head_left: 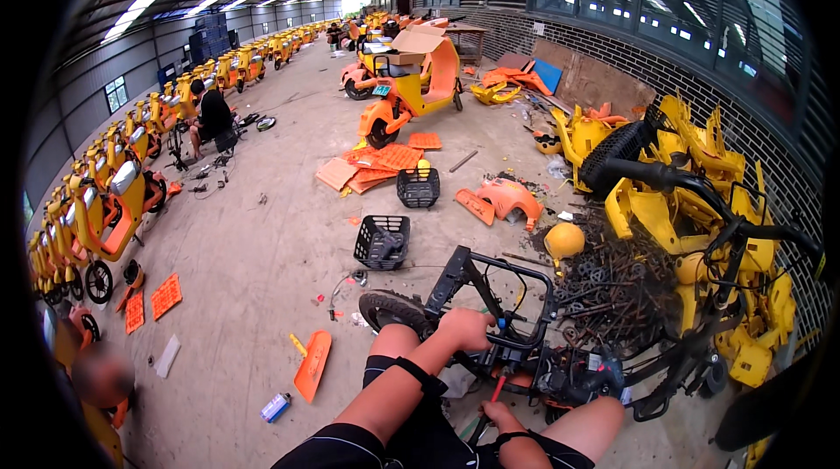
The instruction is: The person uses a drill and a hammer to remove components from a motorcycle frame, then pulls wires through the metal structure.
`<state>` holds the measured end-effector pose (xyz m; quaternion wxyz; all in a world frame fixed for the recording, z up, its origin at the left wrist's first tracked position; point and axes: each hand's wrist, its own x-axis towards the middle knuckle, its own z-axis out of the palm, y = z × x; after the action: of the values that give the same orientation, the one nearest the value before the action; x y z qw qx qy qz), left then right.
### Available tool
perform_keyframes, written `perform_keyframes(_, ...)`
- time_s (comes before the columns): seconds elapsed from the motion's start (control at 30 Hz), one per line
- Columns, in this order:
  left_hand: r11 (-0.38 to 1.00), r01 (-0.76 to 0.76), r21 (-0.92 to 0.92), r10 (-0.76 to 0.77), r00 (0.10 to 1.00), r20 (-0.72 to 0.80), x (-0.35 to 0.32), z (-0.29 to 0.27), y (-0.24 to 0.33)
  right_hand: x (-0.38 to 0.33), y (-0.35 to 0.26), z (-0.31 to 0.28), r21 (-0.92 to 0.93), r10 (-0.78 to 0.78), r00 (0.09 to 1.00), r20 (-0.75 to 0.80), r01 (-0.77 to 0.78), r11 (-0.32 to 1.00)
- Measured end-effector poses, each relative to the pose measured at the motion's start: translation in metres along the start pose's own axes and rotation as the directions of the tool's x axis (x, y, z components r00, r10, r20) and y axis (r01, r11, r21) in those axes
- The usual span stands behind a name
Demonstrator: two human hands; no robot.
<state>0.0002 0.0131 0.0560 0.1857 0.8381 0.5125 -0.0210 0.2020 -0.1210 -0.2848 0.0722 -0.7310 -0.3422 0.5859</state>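
A stripped black scooter frame (459, 272) lies in front of me, its rear wheel (394, 310) to the left and its handlebar (656, 173) reaching up at the right. My left hand (465, 330) is closed around the frame near the rack end. Lower down, my right hand (503, 418) grips a slim red tool (498, 388), whose tip meets the middle of the frame; its exact kind is unclear. Beside that spot sits a dark motor-like block with wiring (595, 374). My fingers partly hide both grips.
Yellow body panels (744, 338) and a heap of dark metal parts (612, 294) crowd the right. Black baskets (382, 241), orange panels (313, 367) and a blue-white can (276, 408) lie on the floor. Another person (213, 115) sits near rows of yellow scooters (109, 206).
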Motion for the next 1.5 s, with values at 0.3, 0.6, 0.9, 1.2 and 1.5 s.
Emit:
perform_keyframes(0.3,1.000,-0.021,-0.003,0.021,1.000,-0.006,-0.001,0.000,0.000,0.009,0.003,-0.003,-0.156,-0.006,1.000,-0.014,0.004,0.988)
perform_keyframes(0.6,0.999,-0.039,0.006,0.039,0.999,-0.013,0.001,0.001,0.000,-0.005,0.003,-0.001,-0.189,0.110,0.993,0.045,-0.100,0.977)
perform_keyframes(0.9,0.999,-0.028,-0.037,0.026,0.999,-0.032,-0.002,0.001,-0.002,-0.054,0.015,0.005,-0.100,0.266,0.946,0.183,-0.251,0.963)
perform_keyframes(1.2,0.998,-0.053,-0.024,0.052,0.997,-0.064,-0.005,0.001,-0.004,-0.097,0.019,0.003,0.227,0.000,0.981,0.194,-0.045,0.973)
perform_keyframes(1.5,0.999,-0.037,-0.024,0.037,0.999,-0.014,-0.005,-0.009,0.001,0.004,0.049,0.013,0.047,0.299,0.910,0.286,-0.325,0.945)
